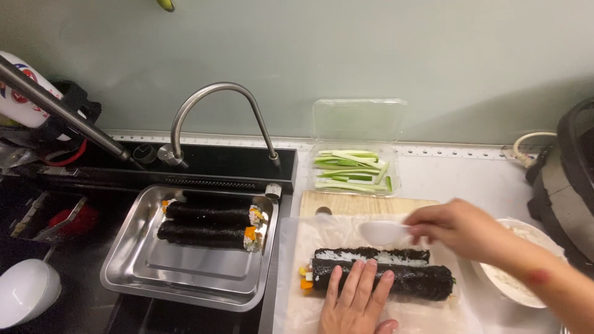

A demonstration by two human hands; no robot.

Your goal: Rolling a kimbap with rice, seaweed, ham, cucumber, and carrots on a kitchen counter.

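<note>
Lying low and centre in the frame, on a sheet of translucent white paper [346, 232] over a pale wooden cutting board [365, 203]: a dark seaweed-wrapped rice roll [414, 279], partly rolled, with a strip of white rice [371, 256] showing along its upper edge and orange and yellow filling poking out at its left end. Pressing down flat on the roll's left half, fingers spread and pointing up the frame: the left hand [356, 303], gripping nothing. Hovering just above the roll toward the right, fingers pinched together on the handle of a white plastic rice paddle [382, 232]: the right hand [455, 227]. Sitting under the right forearm at the lower right: a white bowl of rice [504, 281]. Standing just above the board: a clear plastic container of green and white cucumber strips [352, 171], lid tilted open against the wall. Resting left of centre over a dark sink: a shiny rectangular steel tray [154, 266] holding two finished seaweed rolls [207, 226] side by side. Arching over the tray: a curved metal faucet [213, 99]. Showing at the far right edge: part of a dark round cooker [566, 179].
</note>
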